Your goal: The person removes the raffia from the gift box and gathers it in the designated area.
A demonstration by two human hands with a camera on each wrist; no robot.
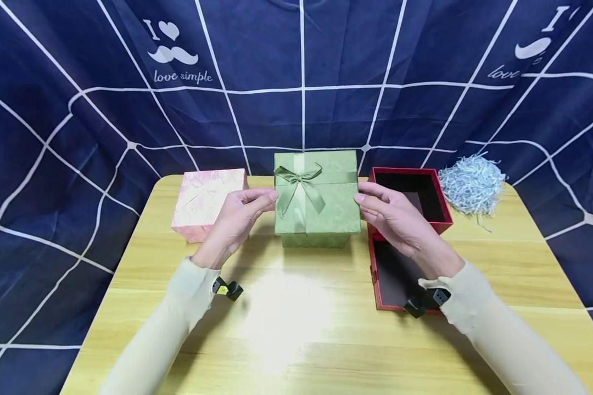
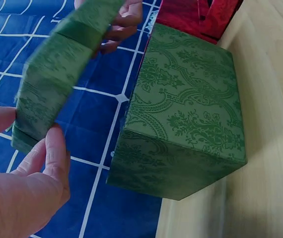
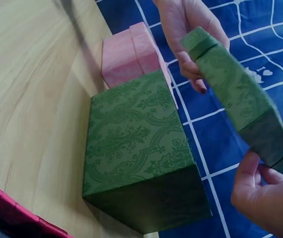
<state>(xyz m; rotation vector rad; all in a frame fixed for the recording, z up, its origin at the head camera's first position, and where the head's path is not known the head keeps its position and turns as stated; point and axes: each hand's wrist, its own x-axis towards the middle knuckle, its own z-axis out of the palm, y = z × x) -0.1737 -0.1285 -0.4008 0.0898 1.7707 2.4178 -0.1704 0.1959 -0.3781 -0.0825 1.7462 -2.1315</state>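
Observation:
A green gift box lid (image 1: 338,206) with a satin ribbon bow (image 1: 300,178) is held between both hands. My left hand (image 1: 234,216) pinches its left edge between thumb and fingers, and my right hand (image 1: 392,216) grips the right edge the same way. Both wrist views show the lid (image 2: 57,69) raised and apart from the green box base (image 2: 186,94), which stands on the table. Embossed scrollwork covers the base (image 3: 136,134). From the head view, the lid hides most of the base; the inside of the base is out of sight.
To the left sits a pink gift box (image 1: 210,197). On the right are an open red box (image 1: 442,211) with a dark inside and, in front of it, a red lid (image 1: 390,274) lying inside up. Pale blue shredded paper (image 1: 471,185) lies at the table's back right.

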